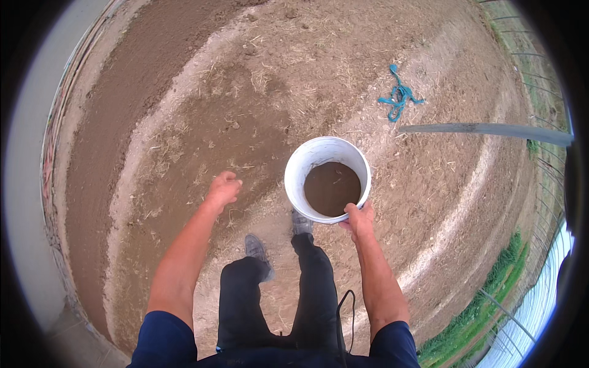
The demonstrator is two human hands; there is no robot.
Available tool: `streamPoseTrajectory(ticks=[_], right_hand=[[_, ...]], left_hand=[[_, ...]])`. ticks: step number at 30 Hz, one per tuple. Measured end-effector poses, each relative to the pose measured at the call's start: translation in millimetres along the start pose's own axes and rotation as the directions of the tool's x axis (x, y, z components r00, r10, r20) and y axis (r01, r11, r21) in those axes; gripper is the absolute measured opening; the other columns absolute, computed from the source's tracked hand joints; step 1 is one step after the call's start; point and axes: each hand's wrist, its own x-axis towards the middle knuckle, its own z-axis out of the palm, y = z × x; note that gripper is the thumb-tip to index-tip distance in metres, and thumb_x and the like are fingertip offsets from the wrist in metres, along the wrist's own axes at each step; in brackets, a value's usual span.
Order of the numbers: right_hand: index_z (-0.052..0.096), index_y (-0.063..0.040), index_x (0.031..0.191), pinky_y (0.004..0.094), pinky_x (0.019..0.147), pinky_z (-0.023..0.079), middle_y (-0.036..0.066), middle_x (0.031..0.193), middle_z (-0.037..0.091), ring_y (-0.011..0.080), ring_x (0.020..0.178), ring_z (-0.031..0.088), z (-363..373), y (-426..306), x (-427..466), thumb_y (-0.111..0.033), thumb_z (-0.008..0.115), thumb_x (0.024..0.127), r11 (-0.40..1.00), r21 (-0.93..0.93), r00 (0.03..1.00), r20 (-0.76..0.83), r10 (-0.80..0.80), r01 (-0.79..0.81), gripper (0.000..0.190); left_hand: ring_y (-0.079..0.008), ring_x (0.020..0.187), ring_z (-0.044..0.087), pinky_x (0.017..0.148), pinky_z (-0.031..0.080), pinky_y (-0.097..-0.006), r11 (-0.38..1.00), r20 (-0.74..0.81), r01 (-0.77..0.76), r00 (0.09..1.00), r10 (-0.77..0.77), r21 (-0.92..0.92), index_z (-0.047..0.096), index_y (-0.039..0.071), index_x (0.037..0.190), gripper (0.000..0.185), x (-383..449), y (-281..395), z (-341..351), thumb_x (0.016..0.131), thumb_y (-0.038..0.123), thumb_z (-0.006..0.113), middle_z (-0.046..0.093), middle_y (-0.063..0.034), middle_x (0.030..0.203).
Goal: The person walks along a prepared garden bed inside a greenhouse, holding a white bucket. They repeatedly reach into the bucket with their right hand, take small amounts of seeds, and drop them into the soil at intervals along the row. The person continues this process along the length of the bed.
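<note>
A white plastic bucket (297,184) with a brown layer at its bottom is tilted in front of me, above my right shoe. My right hand (361,220) grips its near right rim, thumb over the edge. Away to the left, my left hand (225,187) hangs over the bare soil with its fingers curled, touching nothing; whether anything small lies within them is hidden. Some pale bits lie on the brown contents of the bucket.
Teal rope (399,96) lies on straw-strewn earth beyond the bucket. A grey post (487,129) reaches in from the right, near a wire fence (550,161) and green grass (499,271). Along the left run a dark soil strip (99,152) and a pale wall (27,152).
</note>
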Motion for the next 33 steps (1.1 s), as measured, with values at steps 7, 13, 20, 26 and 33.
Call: streamPoseTrajectory(ticks=[7, 13, 20, 26, 33], right_hand=[[0.056, 0.0, 0.121, 0.0409, 0.063, 0.065, 0.016, 0.097, 0.068, 0.0252, 0.075, 0.073, -32, -51, -63, -0.007, 0.062, 0.081, 0.989, 0.137, 0.991, 0.127, 0.038, -0.056, 0.041], [0.055, 0.0, 0.119, 0.0423, 0.063, 0.065, 0.016, 0.097, 0.068, 0.0265, 0.075, 0.072, -70, -98, -97, -0.007, 0.064, 0.081, 0.979, 0.196, 0.993, 0.112, 0.041, -0.062, 0.04], [0.05, 0.003, 0.121, 0.0447, 0.062, 0.062, 0.019, 0.099, 0.066, 0.0302, 0.076, 0.07, -121, -144, -87, -0.009, 0.065, 0.079, 0.955, 0.293, 0.997, 0.075, 0.029, -0.05, 0.046], [0.048, 0.006, 0.126, 0.0445, 0.061, 0.062, 0.022, 0.103, 0.064, 0.0337, 0.078, 0.069, -170, -176, -54, -0.008, 0.064, 0.079, 0.891, 0.436, 0.992, 0.059, 0.115, -0.129, 0.052], [0.044, 0.001, 0.124, 0.0444, 0.063, 0.064, 0.02, 0.106, 0.063, 0.0329, 0.083, 0.07, -181, -240, -33, -0.005, 0.064, 0.078, 0.942, 0.334, 1.0, -0.007, -0.019, 0.021, 0.05]], left_hand=[[-0.0216, 0.106, 0.066, 0.085, 0.056, -0.0387, 0.993, -0.014, -0.042, 0.999, 0.041, -0.111, 0.051, 0.003, 0.14, 0.052, -94, 78, -3, 0.096, 0.023, 0.069, 0.064, -0.011, 0.125], [-0.0161, 0.096, 0.065, 0.078, 0.056, -0.0347, 0.983, -0.131, -0.135, 0.984, 0.12, -0.12, 0.055, 0.006, 0.135, 0.045, -141, 115, -60, 0.096, 0.022, 0.07, 0.064, -0.0069, 0.117], [-0.0124, 0.073, 0.06, 0.057, 0.052, -0.0302, 0.986, -0.32, -0.142, 0.942, 0.106, -0.092, 0.056, 0.005, 0.129, 0.037, -154, 98, -142, 0.096, 0.017, 0.068, 0.062, -0.0034, 0.096], [-0.0132, 0.066, 0.059, 0.049, 0.049, -0.0295, 0.972, -0.305, -0.046, 0.952, -0.027, -0.229, 0.058, 0.004, 0.121, 0.032, -163, 102, -98, 0.096, 0.019, 0.069, 0.058, -0.0039, 0.09], [-0.0192, 0.099, 0.066, 0.076, 0.057, -0.0349, 0.957, -0.096, -0.056, 0.995, 0.029, -0.286, 0.056, 0.006, 0.134, 0.044, -153, 228, 18, 0.098, 0.029, 0.068, 0.065, -0.0072, 0.116]])
